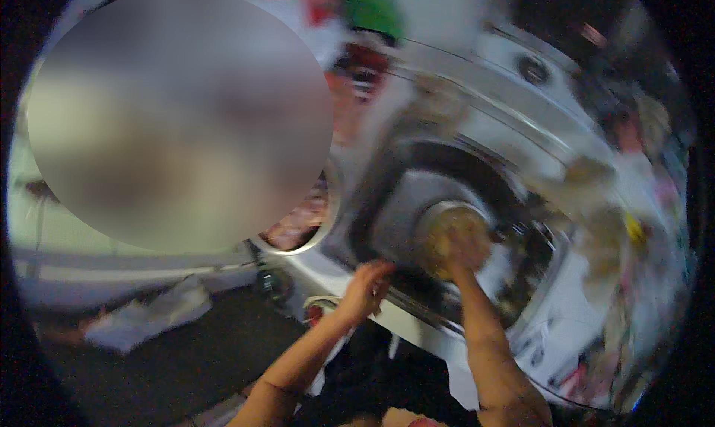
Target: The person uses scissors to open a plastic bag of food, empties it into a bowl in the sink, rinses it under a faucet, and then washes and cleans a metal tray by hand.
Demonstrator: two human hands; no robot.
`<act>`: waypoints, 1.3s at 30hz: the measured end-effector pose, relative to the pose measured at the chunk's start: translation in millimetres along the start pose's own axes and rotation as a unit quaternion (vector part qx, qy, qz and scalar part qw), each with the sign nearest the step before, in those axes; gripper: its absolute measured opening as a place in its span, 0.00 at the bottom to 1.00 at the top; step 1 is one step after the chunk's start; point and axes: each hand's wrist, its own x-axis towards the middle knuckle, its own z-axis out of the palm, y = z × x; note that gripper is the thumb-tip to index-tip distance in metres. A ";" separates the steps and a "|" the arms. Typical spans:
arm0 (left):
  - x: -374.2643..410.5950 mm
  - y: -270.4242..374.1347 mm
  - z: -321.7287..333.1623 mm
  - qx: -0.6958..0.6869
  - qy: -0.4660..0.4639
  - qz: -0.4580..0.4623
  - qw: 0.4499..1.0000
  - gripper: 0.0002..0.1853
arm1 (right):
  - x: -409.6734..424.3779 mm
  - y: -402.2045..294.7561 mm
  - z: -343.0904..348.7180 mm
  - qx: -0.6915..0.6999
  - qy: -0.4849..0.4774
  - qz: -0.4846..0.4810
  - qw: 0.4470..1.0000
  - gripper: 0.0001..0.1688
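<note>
My right hand (461, 245) reaches down over a round bowl (433, 217) with yellowish contents. Blur hides its fingertips and whether they grip anything. The bowl sits within a dark-edged basin-like recess (385, 203) in a pale worktop. To the left, my left hand (368, 287) hovers by the near edge of this recess. Its fingers are loosely bent and apart, with no object visible in them.
A round container (301, 226) with reddish pieces stands left of the recess. Beyond it lies a green item (368, 8). A whitish sheet-like item (151, 312) is at lower left, above a dark floor (184, 365). Blurred clutter lines the right side; a blurred disc covers the upper left.
</note>
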 end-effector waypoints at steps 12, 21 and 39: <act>107.2 -34.3 160.1 0.346 -0.319 0.029 0.882 0.38 | -27.7 -6.1 24.0 0.043 0.043 0.166 0.984 0.41; 107.7 -76.0 186.8 0.287 -0.374 -0.045 0.881 0.33 | -26.7 -11.3 40.8 -0.007 0.143 0.138 0.980 0.31; 108.4 -30.5 160.9 0.205 -0.213 0.006 0.955 0.30 | -15.3 19.4 -3.7 0.595 0.222 0.221 0.740 0.17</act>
